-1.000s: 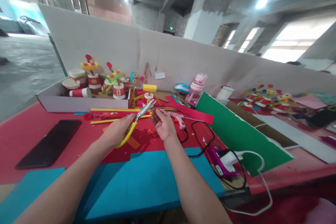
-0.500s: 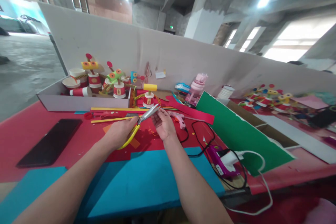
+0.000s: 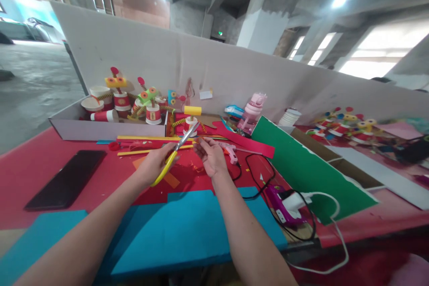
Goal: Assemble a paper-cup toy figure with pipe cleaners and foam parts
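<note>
My left hand (image 3: 154, 164) is closed around the yellow-handled scissors (image 3: 166, 169), whose metal blades point up and away from me. The blades look nearly closed. To the right of the blade tips, my right hand (image 3: 212, 157) has its thumb and fingers pinched together. Whatever lies between those fingertips is too small to make out. Just beyond the blades stands a red-and-white paper cup figure (image 3: 192, 111) with a yellow paper roll on top and folded paper arms. A pink glue gun (image 3: 231, 153) lies close to the right of my right hand.
A white box (image 3: 110, 130) with several cup figures stands at the back left. Nearby are a black phone-like slab (image 3: 67, 180), blue sheets (image 3: 167, 237), yellow strips (image 3: 147, 138), a green board (image 3: 301, 165), a pink bottle (image 3: 254, 109) and a purple power strip (image 3: 284, 205) with cables.
The scissors have tilted more upright, and their blades have shifted left, away from my right fingertips. My right hand has turned slightly and moved a little to the right.
</note>
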The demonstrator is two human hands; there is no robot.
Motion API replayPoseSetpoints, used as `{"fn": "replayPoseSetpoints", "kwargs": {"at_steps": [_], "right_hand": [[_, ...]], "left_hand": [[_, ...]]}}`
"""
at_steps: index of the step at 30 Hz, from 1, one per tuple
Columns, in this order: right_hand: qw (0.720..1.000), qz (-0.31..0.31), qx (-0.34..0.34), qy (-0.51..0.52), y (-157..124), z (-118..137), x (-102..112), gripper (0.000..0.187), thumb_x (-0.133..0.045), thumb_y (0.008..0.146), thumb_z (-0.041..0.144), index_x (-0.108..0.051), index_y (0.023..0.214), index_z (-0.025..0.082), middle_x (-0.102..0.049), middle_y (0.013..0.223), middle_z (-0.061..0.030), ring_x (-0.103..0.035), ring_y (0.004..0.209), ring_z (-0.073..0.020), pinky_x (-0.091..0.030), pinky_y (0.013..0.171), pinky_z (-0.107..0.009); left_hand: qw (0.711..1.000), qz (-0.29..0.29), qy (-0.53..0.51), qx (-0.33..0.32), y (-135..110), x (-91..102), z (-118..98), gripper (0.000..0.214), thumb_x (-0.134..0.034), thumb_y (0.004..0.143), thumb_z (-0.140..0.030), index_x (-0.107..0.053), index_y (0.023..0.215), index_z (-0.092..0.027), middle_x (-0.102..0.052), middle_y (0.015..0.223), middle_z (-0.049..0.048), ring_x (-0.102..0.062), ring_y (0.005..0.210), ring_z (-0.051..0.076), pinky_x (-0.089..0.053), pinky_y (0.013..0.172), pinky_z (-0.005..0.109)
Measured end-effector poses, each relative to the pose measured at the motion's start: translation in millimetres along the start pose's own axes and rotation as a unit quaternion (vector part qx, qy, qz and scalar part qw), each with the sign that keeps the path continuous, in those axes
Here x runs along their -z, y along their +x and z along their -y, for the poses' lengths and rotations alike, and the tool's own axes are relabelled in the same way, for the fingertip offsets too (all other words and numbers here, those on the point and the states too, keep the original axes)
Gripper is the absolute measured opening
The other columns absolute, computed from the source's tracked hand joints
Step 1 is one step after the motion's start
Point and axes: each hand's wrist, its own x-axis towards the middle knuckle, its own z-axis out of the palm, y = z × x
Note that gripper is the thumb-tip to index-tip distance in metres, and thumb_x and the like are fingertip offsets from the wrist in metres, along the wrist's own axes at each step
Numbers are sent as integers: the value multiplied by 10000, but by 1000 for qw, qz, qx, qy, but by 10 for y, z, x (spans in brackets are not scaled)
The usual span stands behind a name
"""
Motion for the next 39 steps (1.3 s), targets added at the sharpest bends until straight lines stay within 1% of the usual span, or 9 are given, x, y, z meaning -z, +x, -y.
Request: {"fn": "replayPoseSetpoints", "kwargs": {"at_steps": [3,7,14,21,23,26,30,33,39], "right_hand": [[991,71,-22,-111,-66,-37,-33,298,-834,580,298,-626,753,172,-695,681,14,-651,594,-111,-539,625,-238],[957,158,-20,-240,-134,-100,-85,262,-771,663,350,-607,764,171,-662,626,19,-625,566,-109,-515,614,-247],[906,188,55,-374,-171,-102,-98,327,-660,708,156,-595,1024,214,-643,588,77,-626,587,-126,-459,626,-240],[896,242,56,-367,-194,-131,-67,402,-636,697,116,-625,1081,234,-624,576,92,-584,555,-110,-414,565,-210],[905,233,56,-352,-182,-136,-76,350,-671,702,152,-641,1041,232,-622,580,89,-583,564,-106,-424,576,-209],[950,163,50,-262,-148,-146,-103,217,-696,749,353,-662,904,205,-647,629,44,-605,593,-111,-465,609,-223],[991,74,-27,-104,-129,-192,-154,458,-597,773,616,-661,781,162,-689,713,-37,-632,626,-126,-510,635,-252],[992,83,-65,-63,-166,-267,-207,408,-693,719,562,-665,798,163,-699,741,-23,-625,633,-114,-512,653,-244],[993,102,-30,-47,-252,-411,-286,274,-804,650,335,-651,822,187,-717,804,7,-619,685,-95,-498,709,-223]], "left_hand": [[982,-66,-173,42,36,-32,-16,441,-635,789,-397,-557,1162,-177,-670,925,52,-633,822,189,-487,712,267],[960,-95,-239,107,54,-6,-66,546,-741,681,-381,-568,1156,-176,-636,778,0,-602,682,151,-468,612,244],[947,-63,-290,119,55,34,-141,486,-747,625,-285,-590,1067,-158,-635,758,-2,-604,684,152,-494,667,273],[950,-11,-290,114,35,63,-99,474,-704,599,-182,-616,1064,-161,-628,714,-11,-601,689,159,-477,670,280],[944,-19,-303,127,39,74,-114,469,-715,589,-180,-624,1049,-158,-623,693,-18,-593,667,149,-471,664,271],[925,-101,-337,142,62,42,-127,483,-744,588,-198,-619,1052,-159,-605,679,-34,-571,634,121,-452,633,238],[882,-203,-405,133,97,-37,-115,554,-767,617,-253,-574,1129,-163,-611,700,-36,-566,607,95,-447,607,216],[852,-232,-451,133,105,-76,-112,579,-781,597,-261,-559,1122,-161,-601,682,-47,-558,574,81,-445,582,201],[832,-241,-478,149,90,-161,-160,590,-797,581,-277,-545,1104,-171,-624,730,-36,-596,572,104,-466,549,217]]}}
